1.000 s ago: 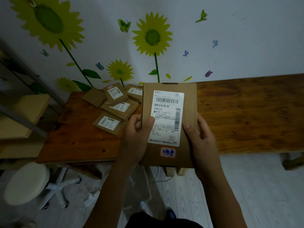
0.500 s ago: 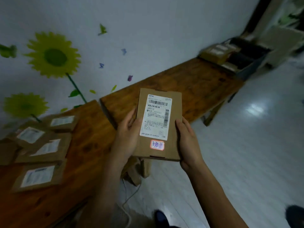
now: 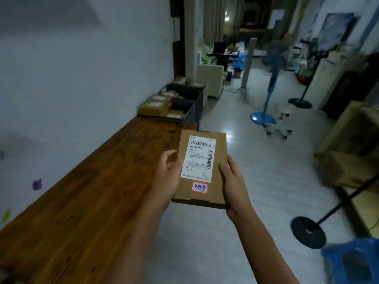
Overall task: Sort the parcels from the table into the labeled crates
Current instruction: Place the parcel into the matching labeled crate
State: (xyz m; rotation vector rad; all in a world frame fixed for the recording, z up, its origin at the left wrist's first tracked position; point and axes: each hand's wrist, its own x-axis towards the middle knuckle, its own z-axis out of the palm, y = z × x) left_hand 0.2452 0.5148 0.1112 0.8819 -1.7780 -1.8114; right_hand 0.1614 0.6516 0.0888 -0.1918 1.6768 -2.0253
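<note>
I hold a flat brown cardboard parcel [image 3: 217, 193] in both hands in front of me, over the floor beside the wooden table [image 3: 82, 201]. It bears a white shipping label with barcodes and a small red-edged sticker with blue handwriting. My left hand [image 3: 167, 177] grips its left edge, thumb on top. My right hand [image 3: 233, 181] grips its right edge. At the table's far end stand dark crates [image 3: 195, 105] with several brown parcels [image 3: 155, 106] in and beside them.
A blue standing fan [image 3: 264, 111] and a white wheeled stool [image 3: 282, 121] stand on the pale floor to the right. A black stand base [image 3: 308, 232] and a blue bag [image 3: 352, 261] lie near right. Wooden shelving [image 3: 354, 144] lines the right side.
The view has swung right, away from the sunflower wall and the pile of parcels, toward the table's far end and the crates. The parcel stays held in both hands.
</note>
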